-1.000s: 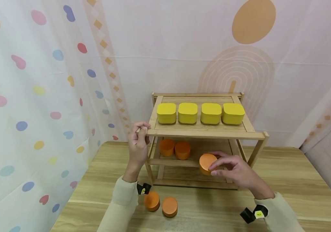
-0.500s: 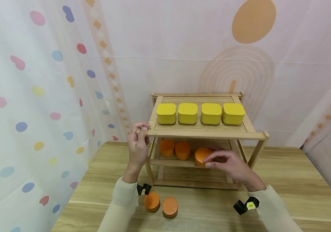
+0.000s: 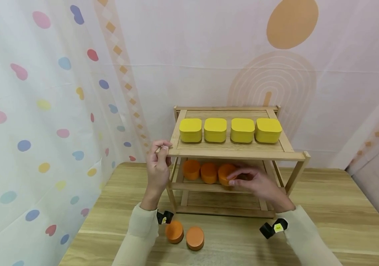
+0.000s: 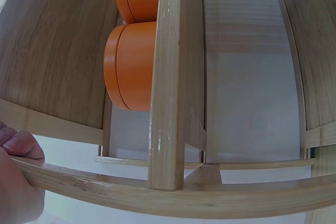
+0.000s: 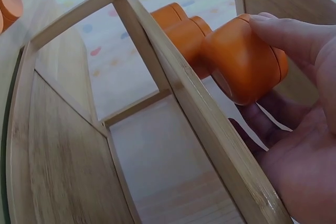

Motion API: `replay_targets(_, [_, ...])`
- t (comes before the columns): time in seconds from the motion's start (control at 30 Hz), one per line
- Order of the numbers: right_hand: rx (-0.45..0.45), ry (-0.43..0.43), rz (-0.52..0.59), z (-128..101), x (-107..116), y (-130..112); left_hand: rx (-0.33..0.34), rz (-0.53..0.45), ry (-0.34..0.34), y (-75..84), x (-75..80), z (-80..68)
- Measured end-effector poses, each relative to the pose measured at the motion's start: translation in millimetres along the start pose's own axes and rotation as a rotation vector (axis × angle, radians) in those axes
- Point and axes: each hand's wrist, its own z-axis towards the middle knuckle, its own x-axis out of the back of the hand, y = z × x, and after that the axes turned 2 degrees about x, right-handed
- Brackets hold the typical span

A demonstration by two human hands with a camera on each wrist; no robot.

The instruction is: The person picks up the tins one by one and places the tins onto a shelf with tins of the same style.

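Note:
A two-tier wooden shelf (image 3: pixel 229 151) stands on the table. On its lower tier sit two orange round tins (image 3: pixel 191 169) (image 3: pixel 209 172). My right hand (image 3: pixel 239 178) reaches under the top tier and grips a third orange tin (image 3: pixel 225 173) right beside them; in the right wrist view the fingers (image 5: pixel 286 32) curl over this tin (image 5: pixel 241 66). My left hand (image 3: pixel 161 152) grips the front-left corner of the top tier, and its fingertips (image 4: pixel 18 145) rest on the rail. Two more orange tins (image 3: pixel 174 231) (image 3: pixel 195 238) lie on the table by my left wrist.
Several yellow rounded boxes (image 3: pixel 190 130) stand in a row on the top tier. The wooden table (image 3: pixel 335 207) runs out to the right of the shelf. A dotted curtain (image 3: pixel 43 122) hangs close on the left, and a patterned backdrop hangs behind the shelf.
My right hand has carried the orange tin from in front of the shelf up and leftward onto the lower tier, next to the other two. The left hand has not moved.

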Motion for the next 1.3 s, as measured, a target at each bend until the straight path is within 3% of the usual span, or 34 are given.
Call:
replay_targets(0.3, [0.035,0.038,0.098,3,1,6,-0.012,-0.01,-0.002,-0.4,0.4,0.2])
replay_targets(0.67, [0.055,0.046,0.024,3,0,11,0.026,-0.033,0.002,0.8,-0.9,0.9])
replay_targets(1.3, [-0.052,0.051,0.042,7,0,9,0.022,-0.05,0.021,1.9,-4.1,2.7])
